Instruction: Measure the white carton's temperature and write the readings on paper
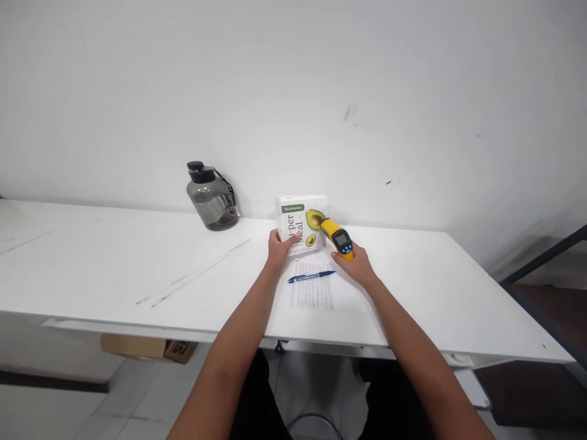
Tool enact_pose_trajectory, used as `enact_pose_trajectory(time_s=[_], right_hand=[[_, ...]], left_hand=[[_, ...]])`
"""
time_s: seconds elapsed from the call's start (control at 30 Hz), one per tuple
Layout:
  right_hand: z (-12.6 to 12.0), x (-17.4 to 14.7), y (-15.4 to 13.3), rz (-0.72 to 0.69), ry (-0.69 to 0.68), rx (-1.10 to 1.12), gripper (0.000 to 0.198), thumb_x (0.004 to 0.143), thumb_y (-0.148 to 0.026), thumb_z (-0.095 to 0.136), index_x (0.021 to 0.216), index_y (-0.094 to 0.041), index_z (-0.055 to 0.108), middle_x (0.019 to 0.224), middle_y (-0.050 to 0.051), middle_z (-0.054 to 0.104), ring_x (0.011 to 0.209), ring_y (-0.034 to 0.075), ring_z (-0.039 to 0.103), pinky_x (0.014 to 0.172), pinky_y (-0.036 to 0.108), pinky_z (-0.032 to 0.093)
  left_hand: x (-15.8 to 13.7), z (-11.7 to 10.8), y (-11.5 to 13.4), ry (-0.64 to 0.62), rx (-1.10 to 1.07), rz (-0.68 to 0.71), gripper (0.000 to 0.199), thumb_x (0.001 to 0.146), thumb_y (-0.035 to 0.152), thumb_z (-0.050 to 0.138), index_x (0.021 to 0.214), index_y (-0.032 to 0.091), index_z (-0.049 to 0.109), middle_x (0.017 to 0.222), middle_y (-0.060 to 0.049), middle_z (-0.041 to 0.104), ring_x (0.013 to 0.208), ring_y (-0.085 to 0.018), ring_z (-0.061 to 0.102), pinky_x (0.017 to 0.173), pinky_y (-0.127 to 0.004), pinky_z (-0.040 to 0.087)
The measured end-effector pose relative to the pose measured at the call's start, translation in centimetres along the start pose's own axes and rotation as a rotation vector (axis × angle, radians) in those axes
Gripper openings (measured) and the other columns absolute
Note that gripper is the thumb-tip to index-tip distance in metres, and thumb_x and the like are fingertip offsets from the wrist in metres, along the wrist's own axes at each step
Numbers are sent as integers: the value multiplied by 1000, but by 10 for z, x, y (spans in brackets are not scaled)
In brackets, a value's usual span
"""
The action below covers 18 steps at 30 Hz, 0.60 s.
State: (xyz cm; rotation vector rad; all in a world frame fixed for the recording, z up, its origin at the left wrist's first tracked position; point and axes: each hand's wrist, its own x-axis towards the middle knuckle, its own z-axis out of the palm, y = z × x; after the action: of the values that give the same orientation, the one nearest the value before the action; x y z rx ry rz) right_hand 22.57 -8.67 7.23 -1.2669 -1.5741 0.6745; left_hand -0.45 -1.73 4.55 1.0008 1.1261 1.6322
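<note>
My left hand (279,247) grips the lower left side of a white box (293,229), its thumb lying across the front. Printed on the box are avocados and the words "NutriMotion" and "Meal". My right hand (358,264) is wrapped around the handle of a yellow and black infrared thermometer (339,237), whose small grey screen and blue buttons face me. The thermometer's front end is at the box's right side; whether they touch I cannot tell. Below the box, a blue pen (312,277) lies across a sheet of paper (314,296) filled with handwritten lines.
A dark translucent water jug (211,198) with a black lid stands at the back left, near the wall. The white table (192,263) has dark streaks on its left part. Underneath sits a cardboard box (135,345). Dark shelving (550,311) stands off the right end.
</note>
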Motion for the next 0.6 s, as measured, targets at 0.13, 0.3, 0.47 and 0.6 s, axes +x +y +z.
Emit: enact_pose_trajectory(time_s=[0.13, 0.3, 0.47, 0.6], right_hand=[[3, -2, 1, -45, -4, -40, 35, 74, -49, 65, 94, -20, 65, 72, -1, 62, 65, 17, 53, 64, 32, 49], [2, -2, 1, -94, 49, -48, 36, 74, -48, 64, 98, -21, 65, 74, 1, 66, 64, 18, 55, 65, 33, 51], [2, -3, -1, -116, 49, -66, 34, 74, -48, 63, 94, -21, 65, 73, 1, 65, 64, 18, 56, 65, 33, 52], [2, -3, 0, -126, 49, -80, 34, 74, -47, 63, 96, -21, 66, 74, 1, 67, 65, 18, 57, 66, 33, 52]], left_hand=[[-11, 2, 12, -30, 2, 59, 69, 55, 37, 96, 106, 20, 54, 110, -9, 74, 101, -26, 74, 88, -46, 62], [-20, 5, 19, -65, 50, 125, 70, 55, 38, 96, 108, 21, 52, 109, -7, 73, 101, -26, 74, 88, -46, 62], [-22, 4, 21, -81, 83, 159, 70, 56, 39, 95, 109, 22, 52, 110, -6, 73, 102, -26, 73, 86, -45, 62], [-22, 4, 21, -90, 104, 167, 70, 57, 40, 96, 109, 22, 53, 110, -7, 72, 102, -27, 73, 86, -45, 62]])
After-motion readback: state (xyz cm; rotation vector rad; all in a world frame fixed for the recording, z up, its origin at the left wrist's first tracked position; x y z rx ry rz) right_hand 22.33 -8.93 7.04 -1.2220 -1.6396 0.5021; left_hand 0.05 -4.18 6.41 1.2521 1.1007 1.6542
